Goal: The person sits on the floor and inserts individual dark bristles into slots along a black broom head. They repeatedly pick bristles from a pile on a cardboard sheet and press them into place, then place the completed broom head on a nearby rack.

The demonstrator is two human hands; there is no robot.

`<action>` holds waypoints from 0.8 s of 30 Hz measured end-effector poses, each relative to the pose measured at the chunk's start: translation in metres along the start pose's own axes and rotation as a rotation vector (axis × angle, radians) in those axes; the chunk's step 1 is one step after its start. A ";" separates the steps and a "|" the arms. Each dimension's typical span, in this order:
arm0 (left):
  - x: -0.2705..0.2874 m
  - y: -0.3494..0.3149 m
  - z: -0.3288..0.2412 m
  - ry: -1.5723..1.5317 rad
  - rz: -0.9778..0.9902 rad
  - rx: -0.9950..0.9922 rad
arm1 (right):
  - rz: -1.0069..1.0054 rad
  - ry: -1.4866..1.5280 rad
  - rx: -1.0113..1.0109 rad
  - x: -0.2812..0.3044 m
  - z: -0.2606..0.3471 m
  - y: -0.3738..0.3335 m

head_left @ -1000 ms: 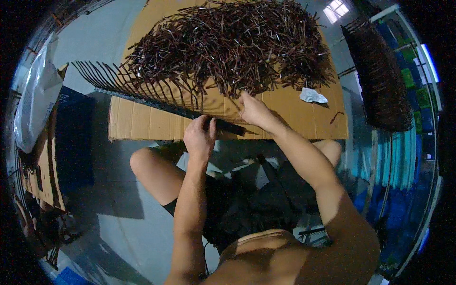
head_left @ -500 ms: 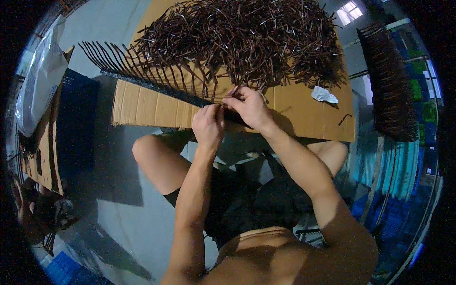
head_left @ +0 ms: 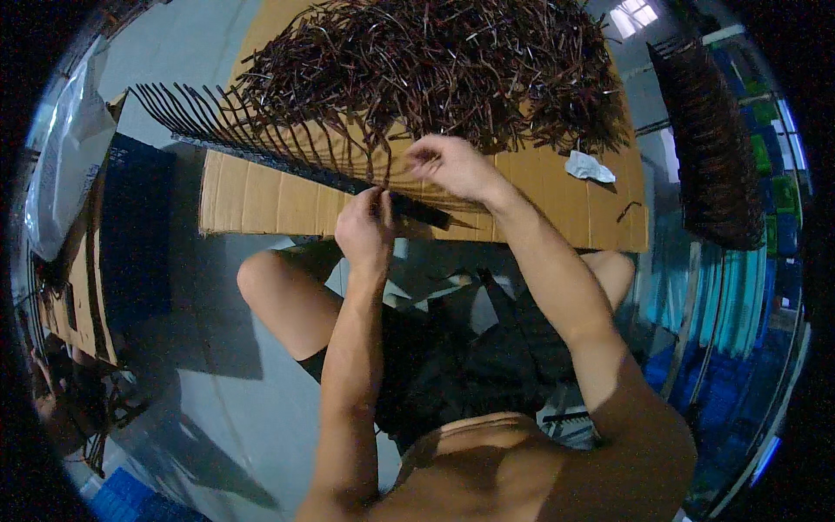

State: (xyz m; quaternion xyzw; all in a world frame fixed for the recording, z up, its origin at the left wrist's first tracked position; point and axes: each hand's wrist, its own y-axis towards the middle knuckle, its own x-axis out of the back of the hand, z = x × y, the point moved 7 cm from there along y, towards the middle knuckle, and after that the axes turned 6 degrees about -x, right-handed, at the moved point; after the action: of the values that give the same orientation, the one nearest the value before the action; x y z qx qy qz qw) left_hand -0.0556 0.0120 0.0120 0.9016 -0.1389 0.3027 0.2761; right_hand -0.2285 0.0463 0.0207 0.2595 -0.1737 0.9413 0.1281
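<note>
A long dark bar (head_left: 339,181) lies slantwise over the near part of the cardboard, with a row of curved dark rods (head_left: 270,139) standing up along it like comb teeth. My left hand (head_left: 364,228) is closed round the bar near its right end, thumb and fingers by the last rods. Past that hand, the bar's right end (head_left: 426,211) shows bare of rods. Lifted above this end, my right hand (head_left: 448,167) has its fingers loosely bent and apart, slightly blurred; I see nothing in them. Just beyond it spreads a big heap of thin brown-black bent rods (head_left: 435,70).
The cardboard sheet (head_left: 261,200) carries a crumpled white paper (head_left: 590,167) and one stray rod (head_left: 628,210) at the right. A finished-looking rack of dark rods (head_left: 709,148) hangs at far right. A plastic bag (head_left: 65,165) sits on a box at left.
My right hand has come off the bar's end and risen a little away from it, uncovering that end. My left hand has shifted slightly left with the bar.
</note>
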 end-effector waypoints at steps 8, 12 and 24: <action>-0.006 0.001 0.001 -0.216 0.032 0.044 | -0.207 0.704 -0.434 -0.007 -0.059 0.030; 0.000 0.000 -0.003 -0.136 0.023 -0.024 | -0.091 0.705 -0.426 -0.020 -0.017 -0.009; -0.009 0.005 -0.006 -0.106 0.078 -0.075 | -0.294 0.375 0.045 -0.034 0.001 -0.028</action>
State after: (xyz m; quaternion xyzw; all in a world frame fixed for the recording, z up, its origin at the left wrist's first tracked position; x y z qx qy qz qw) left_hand -0.0680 0.0124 0.0124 0.8993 -0.1996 0.2596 0.2900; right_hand -0.1911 0.0660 0.0105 0.1051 -0.0862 0.9480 0.2878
